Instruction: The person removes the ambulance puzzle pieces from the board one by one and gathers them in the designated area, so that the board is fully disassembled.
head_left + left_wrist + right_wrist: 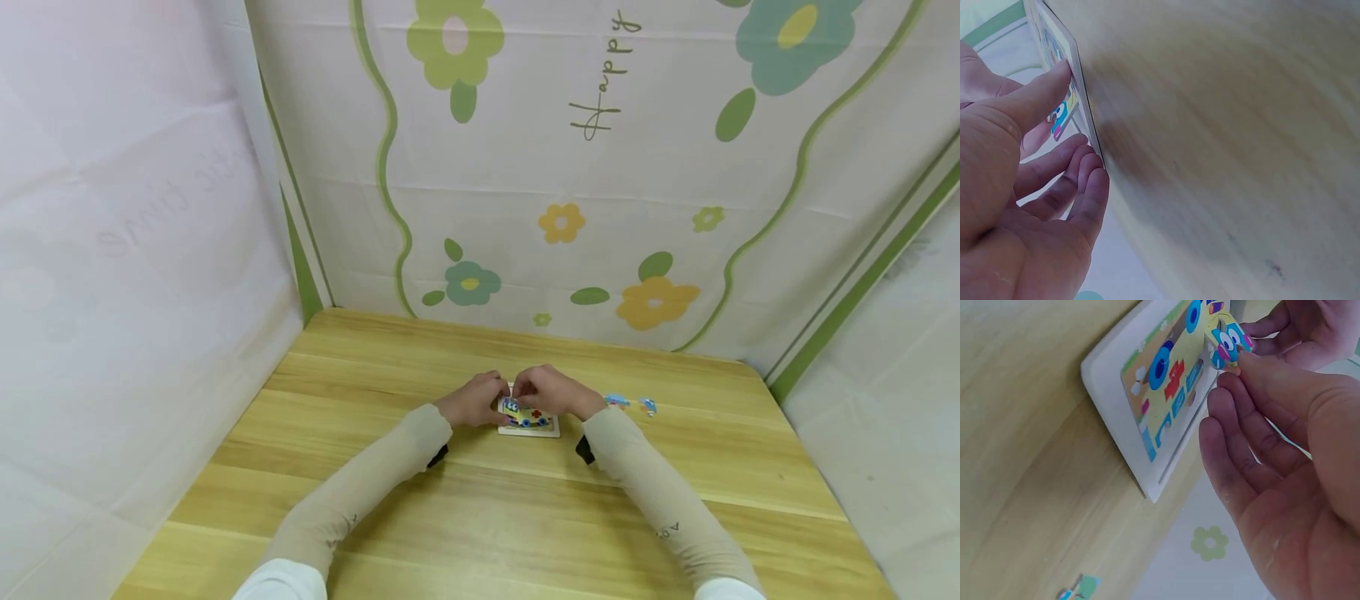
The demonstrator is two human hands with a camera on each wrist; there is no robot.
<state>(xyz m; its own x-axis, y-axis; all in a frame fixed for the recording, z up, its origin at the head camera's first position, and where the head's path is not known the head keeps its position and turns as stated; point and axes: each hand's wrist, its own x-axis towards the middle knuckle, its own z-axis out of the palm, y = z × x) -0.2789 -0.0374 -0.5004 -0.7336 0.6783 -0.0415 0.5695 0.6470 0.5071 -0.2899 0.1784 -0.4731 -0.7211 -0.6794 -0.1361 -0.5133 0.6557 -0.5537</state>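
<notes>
A white-framed jigsaw board (525,432) with a yellow ambulance picture, red cross and blue wheels lies on the table. My right hand (553,390) pinches a puzzle piece (1230,342) with cartoon eyes between thumb and forefinger. The piece is tilted, its lower edge at the board's left part; whether it is seated I cannot tell. On the left, my left hand (474,402) steadies the board, its thumb (1054,81) resting on the frame and its other fingertips touching near the board's edge. In the head view the hands partly hide the board.
Two loose blue puzzle pieces, one nearer (617,401) and one farther right (648,407), lie on the wooden table (480,517) beyond my right wrist. A flower-printed cloth wall (510,167) stands at the table's back edge, with white cloth along both sides.
</notes>
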